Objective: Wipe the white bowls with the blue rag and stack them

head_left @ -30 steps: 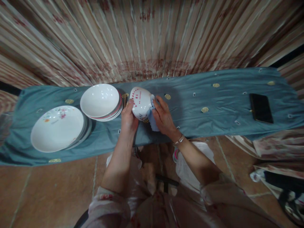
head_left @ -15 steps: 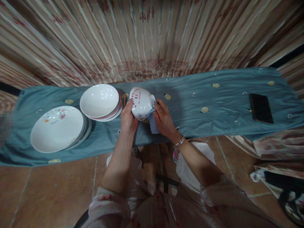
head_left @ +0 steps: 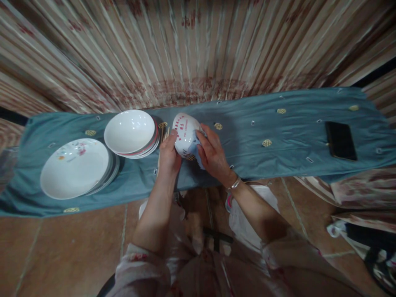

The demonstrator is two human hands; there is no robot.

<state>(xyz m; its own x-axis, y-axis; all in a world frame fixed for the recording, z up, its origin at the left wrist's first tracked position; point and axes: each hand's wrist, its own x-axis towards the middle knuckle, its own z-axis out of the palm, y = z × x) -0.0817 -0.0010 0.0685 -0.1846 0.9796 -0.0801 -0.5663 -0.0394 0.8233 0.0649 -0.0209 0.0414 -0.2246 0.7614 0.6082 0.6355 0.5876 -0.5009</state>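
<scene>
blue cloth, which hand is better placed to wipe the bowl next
Right, most likely: the right hand holds the blue cloth against the bowl, while the left hand grips the bowl's other side.

One camera does all the looking here, worn on the person's head and tipped forward and steeply down past the shirt (head_left: 198,276), so the forearms (head_left: 154,218) run up from below and the left hand (head_left: 169,156) and right hand (head_left: 214,156) sit fairly near the lens, close to mid-frame! It's a wide view, taking in nearly the full length of the table (head_left: 287,136) from side to side, and we're facing the curtain (head_left: 204,49) beyond it across the top, with the tiled floor (head_left: 77,239) showing below the table's near edge.
</scene>
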